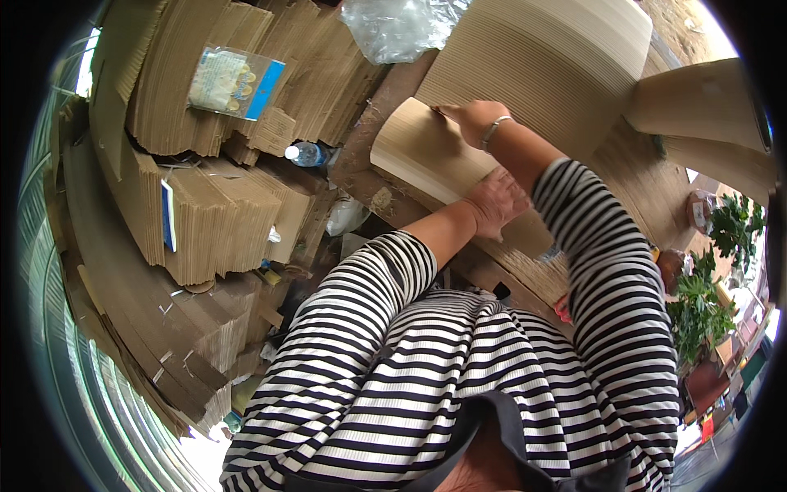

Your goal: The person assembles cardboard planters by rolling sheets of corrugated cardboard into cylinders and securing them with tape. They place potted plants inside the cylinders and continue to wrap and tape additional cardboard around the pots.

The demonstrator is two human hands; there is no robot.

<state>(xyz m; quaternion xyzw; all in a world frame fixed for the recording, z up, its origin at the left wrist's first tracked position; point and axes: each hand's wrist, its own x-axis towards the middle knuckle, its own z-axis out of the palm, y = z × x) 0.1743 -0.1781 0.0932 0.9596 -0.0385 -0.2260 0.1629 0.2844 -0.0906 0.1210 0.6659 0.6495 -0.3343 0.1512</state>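
Observation:
My left hand (499,202) lies flat with its palm down on a smaller tan cardboard sheet (409,144), thumb spread toward me. Beyond it, my right hand (482,122), with a bracelet (494,132) at the wrist, touches the same sheet near its far edge. Its index finger is stretched out and the others look curled. Something dark shows under that fingertip, a shadow or a small object; I cannot tell which. The sheet curves up at its left end. A larger ribbed cardboard sheet (522,67) lies just beyond, on the wooden table (639,178).
Tall stacks of cardboard (221,215) stand at my left, with a printed plastic packet (230,83) on top. A bottle with a white cap (307,154) lies beside them. Clear plastic wrap (406,27) sits at the back. Bent cardboard (701,104) and green plants (701,313) are at right.

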